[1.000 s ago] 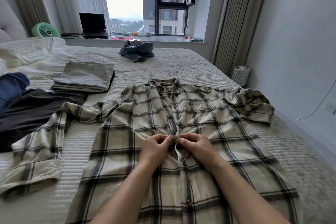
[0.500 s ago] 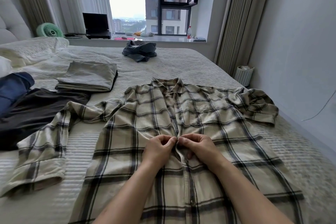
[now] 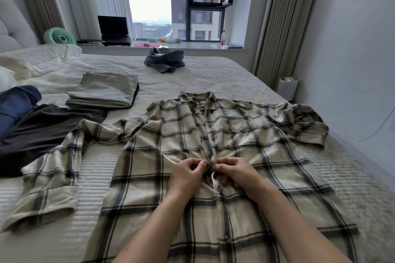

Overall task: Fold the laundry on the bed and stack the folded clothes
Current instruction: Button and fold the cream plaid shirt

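Observation:
A cream and black plaid shirt (image 3: 166, 141) lies face up on the bed (image 3: 213, 74), collar away from me, left sleeve stretched out, right sleeve bunched. My left hand (image 3: 187, 175) and my right hand (image 3: 237, 174) meet at the button placket in the shirt's middle, each pinching one edge of the front. A folded beige stack (image 3: 104, 90) sits at the left, with a thin dark layer under it. A dark grey garment (image 3: 40, 130) and a blue one (image 3: 15, 104) lie unfolded at the far left. A crumpled grey garment (image 3: 164, 60) lies near the far edge.
Pillows (image 3: 36, 57) lie at the bed's head on the left. The window ledge behind holds a laptop (image 3: 114, 31), a green fan (image 3: 59, 36) and a bottle (image 3: 223, 37). A white bin (image 3: 287, 87) stands by the right wall.
Both hands stay at the placket, fingers working slightly. The camera has shifted a little to the left, so the scene sits further right.

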